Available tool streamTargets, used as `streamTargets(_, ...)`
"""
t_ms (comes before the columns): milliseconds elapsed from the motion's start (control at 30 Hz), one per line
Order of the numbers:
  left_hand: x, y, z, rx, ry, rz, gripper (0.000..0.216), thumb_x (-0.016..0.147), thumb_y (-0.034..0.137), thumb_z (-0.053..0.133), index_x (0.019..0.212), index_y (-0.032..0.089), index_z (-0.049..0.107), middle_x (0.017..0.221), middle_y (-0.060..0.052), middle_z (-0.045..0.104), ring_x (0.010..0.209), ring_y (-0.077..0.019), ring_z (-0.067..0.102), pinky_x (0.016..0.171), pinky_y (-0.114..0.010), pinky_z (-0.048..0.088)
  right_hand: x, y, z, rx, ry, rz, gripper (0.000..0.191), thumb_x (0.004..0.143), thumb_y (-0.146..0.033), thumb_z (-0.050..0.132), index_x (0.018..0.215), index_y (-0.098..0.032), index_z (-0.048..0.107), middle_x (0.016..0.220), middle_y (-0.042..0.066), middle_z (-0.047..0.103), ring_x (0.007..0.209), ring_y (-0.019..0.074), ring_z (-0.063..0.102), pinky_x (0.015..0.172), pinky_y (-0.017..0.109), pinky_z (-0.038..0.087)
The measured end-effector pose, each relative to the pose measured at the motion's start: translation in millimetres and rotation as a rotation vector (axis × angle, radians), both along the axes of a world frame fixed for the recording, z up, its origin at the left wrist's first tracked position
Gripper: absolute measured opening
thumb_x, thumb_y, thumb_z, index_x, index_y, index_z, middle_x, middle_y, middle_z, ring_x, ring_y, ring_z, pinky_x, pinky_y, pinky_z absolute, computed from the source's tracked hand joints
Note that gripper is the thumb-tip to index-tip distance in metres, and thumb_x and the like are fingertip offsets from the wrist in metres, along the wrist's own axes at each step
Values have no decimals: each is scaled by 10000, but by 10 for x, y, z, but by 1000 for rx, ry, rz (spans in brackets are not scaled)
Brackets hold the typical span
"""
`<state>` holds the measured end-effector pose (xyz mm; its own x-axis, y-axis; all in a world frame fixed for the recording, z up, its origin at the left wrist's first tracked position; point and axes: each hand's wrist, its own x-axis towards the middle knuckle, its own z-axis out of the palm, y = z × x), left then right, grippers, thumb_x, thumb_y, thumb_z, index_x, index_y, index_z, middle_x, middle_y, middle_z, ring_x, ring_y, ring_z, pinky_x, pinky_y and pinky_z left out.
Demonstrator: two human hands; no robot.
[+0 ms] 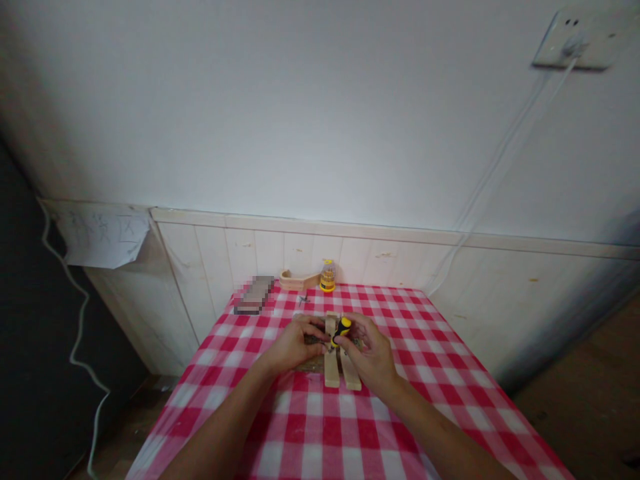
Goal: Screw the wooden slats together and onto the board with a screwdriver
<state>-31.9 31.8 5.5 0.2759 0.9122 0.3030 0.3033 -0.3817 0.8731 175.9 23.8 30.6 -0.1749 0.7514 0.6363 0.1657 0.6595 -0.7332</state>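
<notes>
My right hand (pixel 367 350) is closed round a short screwdriver with a yellow and black handle (pixel 343 328), its tip pointing down at a small assembly of pale wooden slats (pixel 331 365) lying on the red and white checked tablecloth (pixel 320 427). My left hand (pixel 295 341) is curled on the left side of the wooden piece, fingers pinched near the screwdriver tip. What lies under those fingers is hidden.
At the table's far edge stand a yellow screwdriver-bit holder (pixel 328 276), a curved wooden part (pixel 297 280) and a blurred dark flat object (pixel 254 295). A small dark bit (pixel 303 299) lies behind the hands. White wall panelling rises behind. A cable (pixel 75 333) hangs at the left.
</notes>
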Motion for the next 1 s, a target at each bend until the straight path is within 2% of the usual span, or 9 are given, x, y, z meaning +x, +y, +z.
streamTargets(200,1,-3,19,0,5,-13,204,731,336,856,900,223,841,1157,-109,740,1114,-274,656,1009,-391,498,16,15,-26,23,-21,-7,373,853,-246,704,1223,-261,659,1090,63,772,935,229,765,848,363,630)
streamTargets(367,2,-6,41,7,4,-27,203,735,352,854,896,229,842,1175,-111,746,1134,-280,652,1027,-397,483,46,-9,34,66,-103,-17,378,880,-228,660,1255,-278,677,1153,62,772,1013,245,757,910,397,621)
streamTargets(1000,-3,-4,18,2,1,-19,210,742,346,855,909,220,842,1185,-124,729,1131,-280,650,1010,-392,494,21,1,25,41,-53,-24,363,851,-238,705,1212,-262,688,1095,55,782,930,229,768,851,362,633)
